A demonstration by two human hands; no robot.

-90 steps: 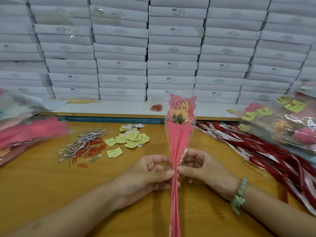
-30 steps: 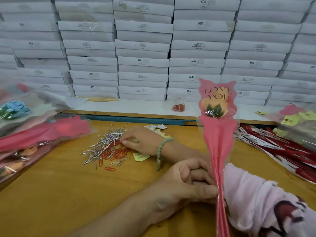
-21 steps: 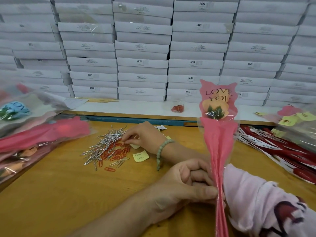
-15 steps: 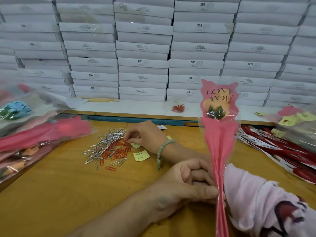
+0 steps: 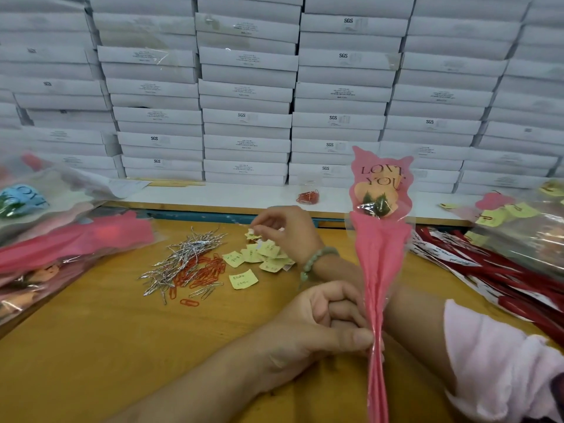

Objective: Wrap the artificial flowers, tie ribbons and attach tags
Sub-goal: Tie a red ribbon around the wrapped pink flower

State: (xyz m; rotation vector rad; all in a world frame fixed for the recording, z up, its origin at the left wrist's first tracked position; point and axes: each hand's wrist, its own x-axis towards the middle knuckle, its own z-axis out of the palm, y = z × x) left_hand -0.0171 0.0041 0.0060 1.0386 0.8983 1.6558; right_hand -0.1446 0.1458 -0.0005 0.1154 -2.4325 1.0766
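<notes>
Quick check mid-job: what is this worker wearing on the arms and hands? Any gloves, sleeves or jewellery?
No gloves. The right hand has a bracelet of pale green beads at the wrist, and further up that arm a pale pink sleeve is bunched, with a dark red print near the frame edge. The left hand and its forearm show no sleeve, ring or watch.

- Left hand sits low at centre, fingers curled, thumb pinching the wrapped flower.
- Right forearm crosses leftward; right hand above the tabletop, fingertips pinching a silver tie.
</notes>
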